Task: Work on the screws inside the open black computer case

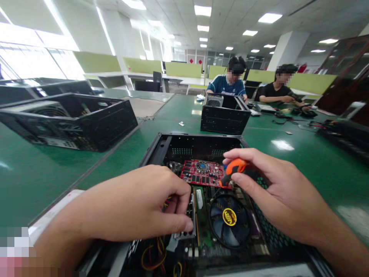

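An open black computer case lies in front of me on the green table. Inside it are a red graphics card, a green memory stick and a black cooler fan with a yellow centre label. My right hand grips an orange-handled screwdriver, its tip pointing down beside the red card. My left hand is curled, fingers and thumb pinched on a memory slot part left of the green stick. Coloured wires show under my left hand.
Another black case lies on its side at the left. A third open case stands farther back. Two people sit at the far end of the table, with cables and small parts near them. A dark device lies at the right.
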Motion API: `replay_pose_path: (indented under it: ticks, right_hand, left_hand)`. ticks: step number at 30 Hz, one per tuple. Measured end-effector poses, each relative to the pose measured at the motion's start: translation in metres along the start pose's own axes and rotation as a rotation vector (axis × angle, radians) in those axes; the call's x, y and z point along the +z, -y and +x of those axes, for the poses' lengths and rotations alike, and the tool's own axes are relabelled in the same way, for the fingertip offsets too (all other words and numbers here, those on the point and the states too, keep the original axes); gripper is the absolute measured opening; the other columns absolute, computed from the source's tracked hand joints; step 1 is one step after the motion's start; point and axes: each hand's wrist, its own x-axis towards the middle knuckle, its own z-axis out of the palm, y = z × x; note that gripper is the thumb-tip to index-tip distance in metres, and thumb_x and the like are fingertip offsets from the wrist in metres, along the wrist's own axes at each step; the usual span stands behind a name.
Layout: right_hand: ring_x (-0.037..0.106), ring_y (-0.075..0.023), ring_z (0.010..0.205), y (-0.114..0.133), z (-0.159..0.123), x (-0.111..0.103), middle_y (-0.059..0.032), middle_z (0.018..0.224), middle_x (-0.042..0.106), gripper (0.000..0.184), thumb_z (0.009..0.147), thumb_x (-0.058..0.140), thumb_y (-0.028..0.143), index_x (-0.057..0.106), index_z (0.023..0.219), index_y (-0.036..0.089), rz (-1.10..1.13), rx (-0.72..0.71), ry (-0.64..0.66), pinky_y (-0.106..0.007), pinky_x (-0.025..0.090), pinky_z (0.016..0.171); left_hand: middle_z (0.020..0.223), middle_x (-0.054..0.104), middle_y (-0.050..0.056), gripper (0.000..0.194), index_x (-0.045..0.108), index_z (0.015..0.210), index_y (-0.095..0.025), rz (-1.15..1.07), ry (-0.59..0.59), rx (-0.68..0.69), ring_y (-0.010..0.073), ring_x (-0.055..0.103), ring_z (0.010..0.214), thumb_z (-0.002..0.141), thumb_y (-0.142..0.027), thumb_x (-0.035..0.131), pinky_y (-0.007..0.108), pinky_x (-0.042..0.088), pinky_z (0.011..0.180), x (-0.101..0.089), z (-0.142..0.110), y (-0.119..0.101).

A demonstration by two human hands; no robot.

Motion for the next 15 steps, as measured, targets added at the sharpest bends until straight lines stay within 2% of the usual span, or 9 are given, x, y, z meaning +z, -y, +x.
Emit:
replay_pose_path:
  ticks: [7, 13, 15]
  right_hand:
    - [0.1, -0.0272, 0.115, 0.0008, -0.0009, 0.0008, -0.0085, 0.131, 0.102, 0.031, 0.12, 0.069, 0.022, 0.092, 0.141, 0.024, 0.021, 0.008, 0.018, -0.039, 0.081, 0.11]
    - [0.094, -0.0227, 0.09, 0.0006, 0.0034, -0.0052, -0.0029, 0.106, 0.099, 0.015, 0.112, 0.084, 0.02, 0.097, 0.116, 0.026, 0.038, -0.036, 0.03, -0.031, 0.076, 0.084]
    - [0.092, -0.0213, 0.085, -0.0005, 0.0033, -0.0062, -0.0014, 0.1, 0.097, 0.013, 0.111, 0.087, 0.021, 0.097, 0.117, 0.026, 0.043, -0.057, 0.038, -0.029, 0.075, 0.081]
  left_hand:
    - [0.071, 0.079, -0.007, 0.024, 0.08, 0.077, -0.031, 0.004, -0.008, -0.01, 0.0175, 0.07, 0.065, 0.095, -0.032, 0.096, 0.031, 0.045, 0.063, -0.0005, 0.0011, -0.0002]
    - [0.071, 0.078, -0.006, 0.027, 0.08, 0.077, -0.032, 0.012, -0.019, 0.009, 0.0189, 0.07, 0.065, 0.098, -0.035, 0.096, 0.032, 0.044, 0.064, 0.0016, 0.0002, 0.0026]
    - [0.073, 0.079, -0.006, 0.026, 0.081, 0.078, -0.032, 0.019, -0.025, 0.019, 0.0192, 0.071, 0.067, 0.099, -0.037, 0.096, 0.032, 0.045, 0.064, 0.0017, 0.0003, 0.0027]
